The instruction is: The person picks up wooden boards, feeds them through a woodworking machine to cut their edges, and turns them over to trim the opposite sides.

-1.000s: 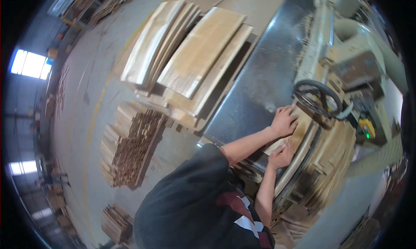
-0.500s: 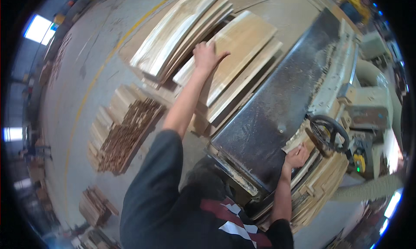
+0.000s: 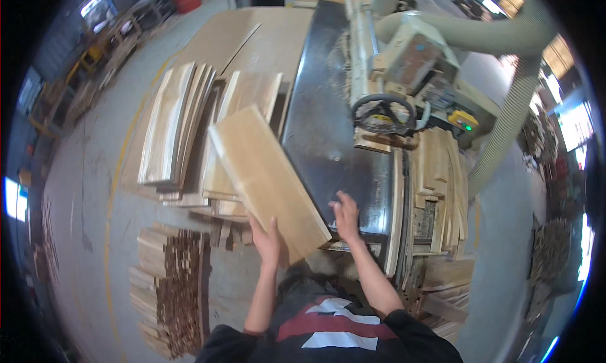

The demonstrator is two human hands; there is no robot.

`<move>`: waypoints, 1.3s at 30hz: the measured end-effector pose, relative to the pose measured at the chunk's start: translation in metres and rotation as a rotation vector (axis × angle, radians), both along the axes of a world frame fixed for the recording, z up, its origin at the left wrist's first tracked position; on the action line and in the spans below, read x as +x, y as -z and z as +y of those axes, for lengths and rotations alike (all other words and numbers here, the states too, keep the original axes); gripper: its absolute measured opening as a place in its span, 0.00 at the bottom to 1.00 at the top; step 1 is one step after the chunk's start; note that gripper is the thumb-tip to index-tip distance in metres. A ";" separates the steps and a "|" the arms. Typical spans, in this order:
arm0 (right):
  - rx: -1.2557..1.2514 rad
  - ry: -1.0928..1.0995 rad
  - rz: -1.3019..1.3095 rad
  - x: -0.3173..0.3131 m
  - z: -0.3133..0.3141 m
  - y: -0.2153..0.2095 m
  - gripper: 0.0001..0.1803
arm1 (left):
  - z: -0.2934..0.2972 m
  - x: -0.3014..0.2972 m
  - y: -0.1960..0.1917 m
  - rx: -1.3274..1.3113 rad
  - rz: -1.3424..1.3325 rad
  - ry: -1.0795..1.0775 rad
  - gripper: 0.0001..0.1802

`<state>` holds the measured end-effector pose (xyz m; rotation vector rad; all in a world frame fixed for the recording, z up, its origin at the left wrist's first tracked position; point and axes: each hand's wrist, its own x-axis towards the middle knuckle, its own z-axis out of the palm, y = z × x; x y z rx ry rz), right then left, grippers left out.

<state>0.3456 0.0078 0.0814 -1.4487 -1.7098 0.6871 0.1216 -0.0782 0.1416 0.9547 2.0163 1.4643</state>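
A wide, pale wooden board point(image 3: 271, 180) hangs tilted in front of me, its far end over the stacked boards point(image 3: 243, 91) and its near right corner by the machine table's front edge. My left hand point(image 3: 265, 243) grips its lower left edge, with the thumb on top and the fingers partly hidden beneath. Just right of the board, my right hand point(image 3: 346, 218) is open over the near end of the dark metal machine table point(image 3: 322, 123), fingers apart and holding nothing.
Another board stack point(image 3: 167, 123) stands at the left. Cut strips point(image 3: 180, 287) are piled on the floor. Beyond my right hand are a black handwheel point(image 3: 358, 118) and a thick ribbed hose point(image 3: 505, 117). More wood pieces point(image 3: 439, 167) lie right of the table.
My left hand has come back toward me from the stack and now holds a board. The right hand has left the wood piece by the handwheel and opened. My view has turned rightward.
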 end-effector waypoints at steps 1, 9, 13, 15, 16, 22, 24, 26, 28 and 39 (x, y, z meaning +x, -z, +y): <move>-0.048 -0.071 0.000 0.001 -0.020 -0.001 0.21 | -0.012 0.006 0.011 -0.009 0.026 0.052 0.43; -0.625 0.001 0.681 0.052 -0.134 -0.049 0.15 | -0.073 0.069 -0.007 -0.005 -0.254 0.099 0.36; -0.510 -0.096 0.657 0.041 -0.170 -0.145 0.15 | -0.077 0.062 0.008 -0.039 -0.469 0.318 0.32; -0.519 -0.298 0.600 0.034 -0.188 -0.209 0.20 | -0.071 0.068 0.009 -0.160 -0.726 0.516 0.23; -0.621 -0.468 0.834 0.033 -0.199 -0.236 0.22 | -0.063 0.087 -0.004 -0.178 -0.712 0.481 0.23; -0.193 -0.786 0.339 -0.009 -0.207 -0.232 0.24 | -0.056 0.113 0.038 -0.106 -2.403 1.009 0.23; -0.242 -0.634 0.301 0.002 -0.211 -0.210 0.25 | -0.065 0.104 0.027 -0.057 -2.131 1.087 0.21; -0.353 -0.506 0.429 0.017 -0.219 -0.186 0.26 | -0.096 0.082 0.051 -0.160 -1.724 0.886 0.24; -0.690 -0.285 0.741 0.026 -0.219 -0.189 0.30 | -0.100 0.064 0.058 -0.215 -1.301 0.680 0.27; -0.628 0.261 0.368 0.048 -0.209 0.035 0.49 | -0.033 0.099 0.034 -0.193 0.565 0.526 0.48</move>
